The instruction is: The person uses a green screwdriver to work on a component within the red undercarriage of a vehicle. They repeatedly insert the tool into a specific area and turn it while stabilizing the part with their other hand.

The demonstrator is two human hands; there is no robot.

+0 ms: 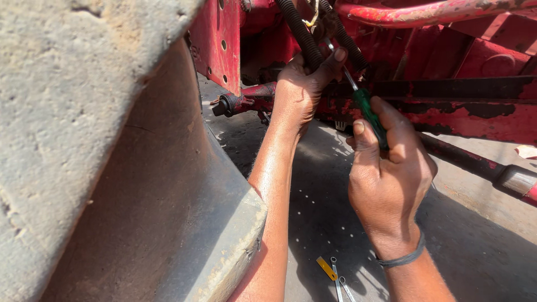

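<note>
My right hand (386, 179) grips a green-handled screwdriver (368, 112), its thin metal shaft angled up and left toward a hose fitting. My left hand (299, 89) reaches up and wraps around a black corrugated hose (299, 31), thumb pressed near the screwdriver tip. A second black ribbed hose (349, 45) runs just right of it. Both hoses hang under a worn red machine frame (464, 114). The exact spot where the tip meets the hose is hidden by my left thumb.
A large dusty tyre (84, 140) fills the left side. A red rod with a black end (235, 103) sticks out left of my left hand. On the concrete ground lie a yellow-handled tool (327, 268) and small spanners (338, 282). A red bar with a metal sleeve (514, 179) runs at right.
</note>
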